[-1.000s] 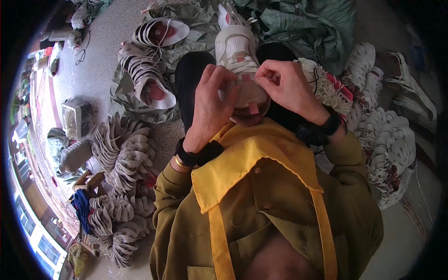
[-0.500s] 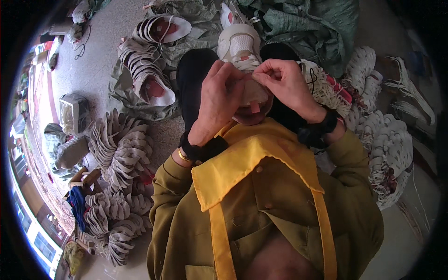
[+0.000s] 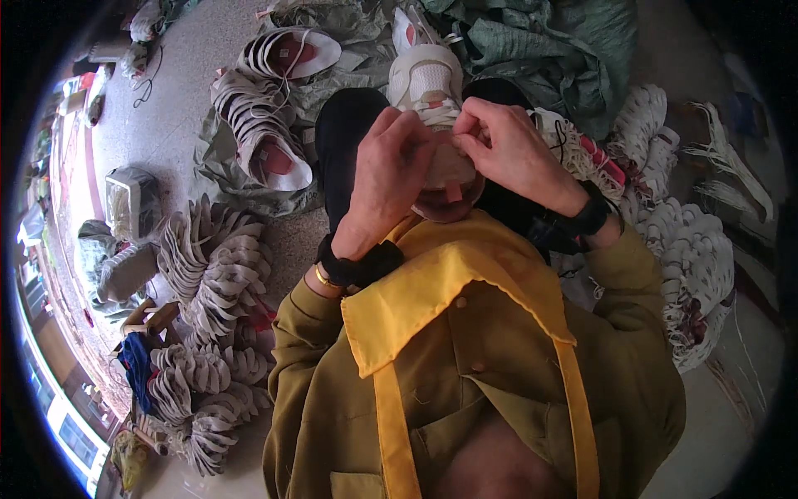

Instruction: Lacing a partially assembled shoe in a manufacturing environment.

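Note:
A white and beige shoe upper (image 3: 424, 76) lies between my knees, its toe pointing away from me and its tongue, with a pink tab (image 3: 453, 191), toward me. My left hand (image 3: 391, 162) is closed at the left side of the lacing, thumb and fingertips pinched together. On the other side, my right hand (image 3: 509, 154) pinches close to the lacing, just above the tongue. Whatever thin thing sits between the fingertips is too small to make out; the left fingers are partly hidden by the back of the hand.
Stacked shoe uppers (image 3: 258, 108) lie on grey-green sheeting (image 3: 220, 162) at the far left. Bundles of pale pieces (image 3: 224, 283) pile up nearer on the left. Laced uppers (image 3: 694, 274) and loose white strings (image 3: 731, 158) are on the right. A green sack (image 3: 549, 50) stands beyond my knees.
My right hand has shifted slightly, with its wrist a little lower and farther right. The left hand stays almost in place, and the shoe upper has barely moved.

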`<state>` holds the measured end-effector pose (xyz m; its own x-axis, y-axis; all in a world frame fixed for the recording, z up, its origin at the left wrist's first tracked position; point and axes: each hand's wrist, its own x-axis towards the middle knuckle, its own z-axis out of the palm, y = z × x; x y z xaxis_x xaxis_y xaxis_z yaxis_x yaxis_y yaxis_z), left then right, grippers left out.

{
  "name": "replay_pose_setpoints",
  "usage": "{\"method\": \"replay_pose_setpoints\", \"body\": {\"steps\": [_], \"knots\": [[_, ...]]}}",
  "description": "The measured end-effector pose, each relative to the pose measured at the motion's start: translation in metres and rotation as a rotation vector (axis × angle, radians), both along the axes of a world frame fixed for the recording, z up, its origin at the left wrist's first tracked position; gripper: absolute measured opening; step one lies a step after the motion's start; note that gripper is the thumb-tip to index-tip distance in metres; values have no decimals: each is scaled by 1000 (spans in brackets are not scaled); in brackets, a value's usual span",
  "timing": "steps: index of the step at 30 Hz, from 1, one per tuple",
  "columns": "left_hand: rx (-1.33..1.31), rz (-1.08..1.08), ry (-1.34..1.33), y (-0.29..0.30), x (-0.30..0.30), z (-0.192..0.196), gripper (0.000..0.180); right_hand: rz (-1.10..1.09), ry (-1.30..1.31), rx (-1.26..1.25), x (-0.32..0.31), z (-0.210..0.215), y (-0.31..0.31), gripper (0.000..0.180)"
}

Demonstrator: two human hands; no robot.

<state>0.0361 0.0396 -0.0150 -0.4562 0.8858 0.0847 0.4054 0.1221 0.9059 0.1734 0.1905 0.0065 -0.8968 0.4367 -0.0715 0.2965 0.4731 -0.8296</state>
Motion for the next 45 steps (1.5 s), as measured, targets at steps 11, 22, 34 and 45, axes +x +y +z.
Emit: {"method": "replay_pose_setpoints", "body": {"steps": [11,22,34,45], "knots": [[-40,211,-343,-66,-59,20,8,155,-122,-82,10,39,46,11],[-349,896,322,-272,-186,-63,13,260,-9,-114,-8,25,39,23],[-28,278,98,-86,-52,0,28,89,104,288,40,-7,11,17],[61,-108,521,-16,-23,10,9,87,201,376,36,-8,9,9]]}}
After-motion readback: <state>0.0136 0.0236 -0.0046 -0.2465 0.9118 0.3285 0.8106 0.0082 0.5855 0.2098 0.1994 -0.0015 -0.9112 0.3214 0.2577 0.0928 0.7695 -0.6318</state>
